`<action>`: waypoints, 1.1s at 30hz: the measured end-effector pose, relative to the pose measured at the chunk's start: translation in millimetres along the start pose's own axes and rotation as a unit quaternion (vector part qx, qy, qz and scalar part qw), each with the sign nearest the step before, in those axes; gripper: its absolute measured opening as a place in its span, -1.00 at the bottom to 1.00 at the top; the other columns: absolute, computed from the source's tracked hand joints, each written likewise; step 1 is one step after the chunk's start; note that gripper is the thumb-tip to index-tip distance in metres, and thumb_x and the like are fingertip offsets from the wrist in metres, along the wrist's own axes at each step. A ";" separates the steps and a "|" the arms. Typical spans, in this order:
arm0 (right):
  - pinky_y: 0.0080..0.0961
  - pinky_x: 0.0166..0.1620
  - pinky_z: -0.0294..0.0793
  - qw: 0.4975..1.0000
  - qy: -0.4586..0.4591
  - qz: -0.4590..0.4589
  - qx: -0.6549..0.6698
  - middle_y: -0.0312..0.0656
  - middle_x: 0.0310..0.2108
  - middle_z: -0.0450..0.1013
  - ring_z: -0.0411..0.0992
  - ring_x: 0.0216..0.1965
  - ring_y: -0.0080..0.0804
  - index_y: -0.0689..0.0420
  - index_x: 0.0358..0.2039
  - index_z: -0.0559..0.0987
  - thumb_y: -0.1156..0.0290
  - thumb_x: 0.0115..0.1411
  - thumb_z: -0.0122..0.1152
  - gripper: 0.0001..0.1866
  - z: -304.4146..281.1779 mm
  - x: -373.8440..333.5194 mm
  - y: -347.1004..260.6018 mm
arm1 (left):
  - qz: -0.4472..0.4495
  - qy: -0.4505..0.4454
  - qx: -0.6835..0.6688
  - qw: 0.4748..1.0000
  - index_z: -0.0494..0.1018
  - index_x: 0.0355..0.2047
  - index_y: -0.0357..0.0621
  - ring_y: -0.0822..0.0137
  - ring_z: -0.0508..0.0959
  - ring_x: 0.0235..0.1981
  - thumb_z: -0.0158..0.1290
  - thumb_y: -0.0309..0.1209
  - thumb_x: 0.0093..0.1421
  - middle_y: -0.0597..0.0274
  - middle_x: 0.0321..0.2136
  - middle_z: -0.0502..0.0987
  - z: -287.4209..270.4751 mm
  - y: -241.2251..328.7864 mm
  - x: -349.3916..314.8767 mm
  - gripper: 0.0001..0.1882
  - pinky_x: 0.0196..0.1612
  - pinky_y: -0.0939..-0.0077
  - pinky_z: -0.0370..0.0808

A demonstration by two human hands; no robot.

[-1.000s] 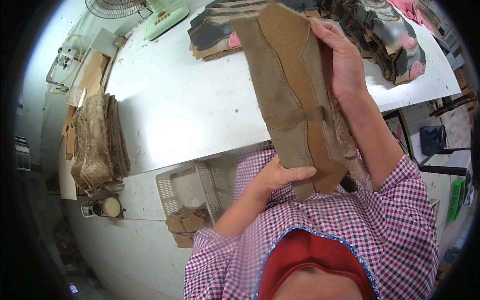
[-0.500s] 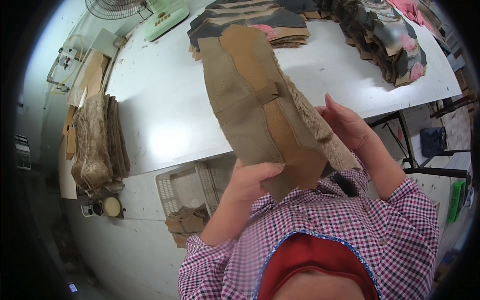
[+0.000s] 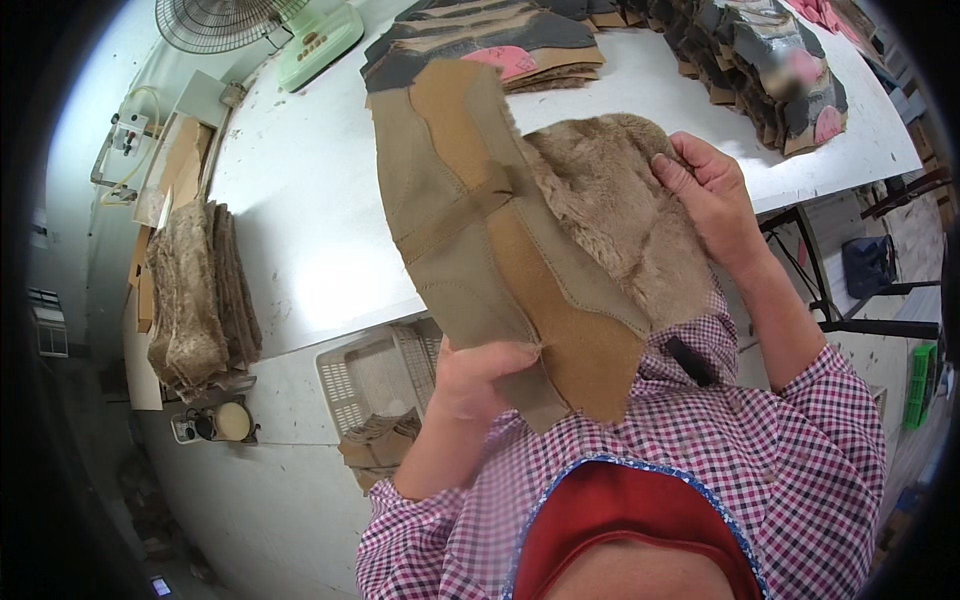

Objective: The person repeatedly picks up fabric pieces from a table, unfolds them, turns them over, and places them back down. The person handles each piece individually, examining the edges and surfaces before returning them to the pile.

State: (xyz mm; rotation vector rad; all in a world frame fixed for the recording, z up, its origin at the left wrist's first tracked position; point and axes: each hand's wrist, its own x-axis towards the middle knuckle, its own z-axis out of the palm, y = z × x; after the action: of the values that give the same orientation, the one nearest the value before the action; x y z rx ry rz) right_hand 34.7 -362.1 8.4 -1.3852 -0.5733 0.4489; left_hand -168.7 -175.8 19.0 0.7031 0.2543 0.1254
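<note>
A stitched boot upper (image 3: 462,255) in olive-brown and tan, with a furry brown lining (image 3: 612,200), is held up in front of me over the table's near edge. My left hand (image 3: 475,380) grips its lower left part, thumb lying on the stitched face and fingers hidden behind. The right side is spread out, so the fur shows. At the fur's upper right edge, my right hand (image 3: 712,190) pinches the lining between thumb and fingers.
On the white table (image 3: 310,210) lie a stack of dark cut pieces (image 3: 480,45), another dark pile (image 3: 745,70) and furry pieces (image 3: 195,300). A green scale (image 3: 320,48) and a fan (image 3: 215,20) stand behind. Below is a plastic basket (image 3: 365,375).
My right hand has gone from open beside the piece to pinching the fur edge and pulling it up and right. More fur shows, and the piece has shifted slightly left.
</note>
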 end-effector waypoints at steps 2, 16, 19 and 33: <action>-0.59 -0.32 0.43 0.968 0.035 -0.123 -0.216 -0.31 -0.41 0.51 0.38 -0.43 -0.62 0.25 -0.24 0.55 0.46 0.28 0.07 -0.85 10.9 2.9 12.3 | 0.016 0.002 0.003 1.000 0.33 0.05 -0.41 0.03 0.53 -0.05 0.01 -0.72 -0.15 -0.06 -0.07 0.50 10.1 -8.1 -0.4 -0.37 0.01 0.20 0.49; -0.59 -0.26 0.43 0.966 0.080 -0.109 -0.222 -0.30 -0.35 0.47 0.39 -0.35 -0.58 0.23 -0.16 0.56 0.38 0.24 0.15 -0.78 14.9 19.8 11.1 | 0.073 0.025 0.041 0.996 0.38 0.00 -0.31 0.14 0.53 -0.08 -0.06 -0.74 -0.03 0.06 -0.10 0.50 -6.8 -0.3 7.9 -0.50 -0.05 0.23 0.50; -0.49 -0.20 0.44 0.912 0.017 -0.270 -0.308 -0.16 -0.38 0.48 0.45 -0.33 -0.40 0.22 -0.24 0.57 0.47 0.08 0.30 -0.79 29.2 -13.0 -34.4 | 0.086 0.038 0.050 0.994 0.38 0.00 -0.30 0.15 0.52 -0.08 -0.06 -0.74 0.00 0.08 -0.09 0.50 -5.6 -3.1 12.1 -0.52 -0.03 0.24 0.50; -0.52 -0.33 0.48 0.936 -0.104 -0.164 -0.292 -0.11 -0.43 0.48 0.48 -0.42 -0.36 0.25 -0.33 0.51 0.46 0.02 0.38 -0.75 44.9 -43.2 -35.7 | 0.080 -0.032 0.088 0.992 0.31 0.07 -0.37 0.15 0.49 -0.02 -0.06 -0.72 0.01 0.01 -0.02 0.46 -4.5 -3.6 11.0 -0.47 0.02 0.24 0.47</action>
State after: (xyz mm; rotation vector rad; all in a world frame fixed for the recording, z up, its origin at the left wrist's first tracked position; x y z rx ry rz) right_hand -28.3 -358.3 42.8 -1.7701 -1.1600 0.1532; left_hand -159.2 -173.6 11.3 0.9009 0.1472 0.2348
